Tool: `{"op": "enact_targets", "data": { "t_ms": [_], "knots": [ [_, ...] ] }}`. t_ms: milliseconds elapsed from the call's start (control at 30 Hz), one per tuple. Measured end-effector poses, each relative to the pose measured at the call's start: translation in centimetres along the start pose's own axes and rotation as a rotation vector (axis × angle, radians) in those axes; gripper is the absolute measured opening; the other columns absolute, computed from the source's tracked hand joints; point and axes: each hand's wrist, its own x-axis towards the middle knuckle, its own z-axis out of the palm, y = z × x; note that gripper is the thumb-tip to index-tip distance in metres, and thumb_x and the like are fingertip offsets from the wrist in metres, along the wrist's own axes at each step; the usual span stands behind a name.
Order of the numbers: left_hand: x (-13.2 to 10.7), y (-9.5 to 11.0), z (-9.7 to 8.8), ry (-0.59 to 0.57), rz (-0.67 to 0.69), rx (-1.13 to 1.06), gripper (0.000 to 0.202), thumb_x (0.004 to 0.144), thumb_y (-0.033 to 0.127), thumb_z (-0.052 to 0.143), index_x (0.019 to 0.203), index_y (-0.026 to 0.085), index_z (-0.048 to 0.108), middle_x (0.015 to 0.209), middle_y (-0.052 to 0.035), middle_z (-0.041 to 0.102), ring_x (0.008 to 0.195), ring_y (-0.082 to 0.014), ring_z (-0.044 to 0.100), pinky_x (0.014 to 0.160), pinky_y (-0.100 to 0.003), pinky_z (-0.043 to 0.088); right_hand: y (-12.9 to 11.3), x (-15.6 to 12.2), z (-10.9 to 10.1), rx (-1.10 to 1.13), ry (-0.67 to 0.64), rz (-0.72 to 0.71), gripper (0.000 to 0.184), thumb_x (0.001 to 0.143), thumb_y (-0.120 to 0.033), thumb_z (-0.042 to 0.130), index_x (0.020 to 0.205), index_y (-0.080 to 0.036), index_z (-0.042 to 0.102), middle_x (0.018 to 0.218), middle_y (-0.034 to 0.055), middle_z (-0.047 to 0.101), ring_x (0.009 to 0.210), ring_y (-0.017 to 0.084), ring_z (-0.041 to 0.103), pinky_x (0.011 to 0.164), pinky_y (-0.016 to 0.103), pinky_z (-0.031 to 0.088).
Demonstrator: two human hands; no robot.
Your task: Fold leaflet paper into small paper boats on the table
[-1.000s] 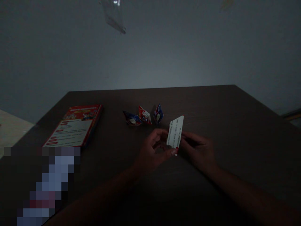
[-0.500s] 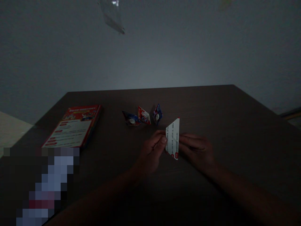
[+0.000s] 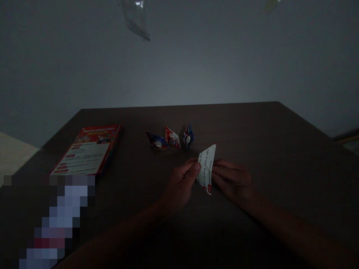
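Above the table's middle I hold a folded piece of printed paper (image 3: 206,170), white with dark lettering and red marks, shaped like a trapezoid with pointed ends. My left hand (image 3: 182,181) pinches its left edge, the thumb lying on the printed face and the fingers behind. At the opposite edge, my right hand (image 3: 235,179) grips the paper with bent fingers; its fingertips are partly hidden behind it. Just beyond my hands stand three small folded paper pieces: a blue one (image 3: 157,142), a red and white one (image 3: 172,137) and another blue one (image 3: 188,136).
A stack of red and white printed sheets or booklets (image 3: 86,153) lies on the left of the dark wooden table (image 3: 238,123). A grey wall (image 3: 196,56) rises behind the table, with a clear plastic bag (image 3: 136,20) on it. The lower left is pixelated.
The folded paper has tilted slightly clockwise, its top end leaning right and its lower end moving down and left. Both hands still hold it. The standing folded pieces have not moved.
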Motion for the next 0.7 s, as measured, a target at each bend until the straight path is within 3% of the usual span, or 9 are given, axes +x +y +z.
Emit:
{"op": "enact_targets", "data": {
  "t_ms": [233,433,600,700],
  "knots": [
    [0.16,-0.82,0.11,0.01,-0.05,-0.089,0.033,0.087,0.04,0.05,0.103,0.018,0.068,0.073,-0.0015,0.062,0.064,-0.0132,0.051,0.068,-0.025,0.039,0.11,-0.08,0.15,-0.052,-0.05,0.039,0.025,0.087,-0.014,0.051,0.101,-0.024,0.069,0.081,0.0051,0.066,0.068,0.013,0.063,0.056,0.022,0.051],
    [0.05,-0.81,0.17,0.031,-0.085,-0.058,0.033,0.086,0.042,0.051,0.096,0.017,0.069,0.061,0.0012,0.055,0.059,-0.0115,0.047,0.061,-0.023,0.037,-0.26,0.04,0.19,-0.045,-0.052,0.046,0.021,0.085,-0.012,0.05,0.085,-0.02,0.07,0.071,0.0052,0.062,0.062,0.013,0.06,0.053,0.022,0.048],
    [0.08,-0.48,0.18,0.043,-0.09,-0.086,0.03,0.085,0.04,0.053,0.087,0.015,0.068,0.067,-0.0005,0.058,0.063,-0.0118,0.051,0.061,-0.023,0.039,-0.22,0.03,0.02,-0.039,-0.051,0.063,0.021,0.085,-0.015,0.051,0.089,-0.022,0.07,0.074,0.0052,0.064,0.064,0.014,0.062,0.054,0.023,0.048],
    [0.35,-0.57,0.12,0.125,-0.103,-0.16,0.023,0.08,0.037,0.061,0.085,0.015,0.065,0.074,-0.0012,0.061,0.066,-0.0126,0.054,0.063,-0.024,0.043,-0.19,0.05,-0.01,-0.024,-0.035,0.058,0.022,0.085,-0.014,0.051,0.091,-0.023,0.07,0.082,0.0056,0.066,0.067,0.014,0.063,0.058,0.023,0.05]
  ]
}}
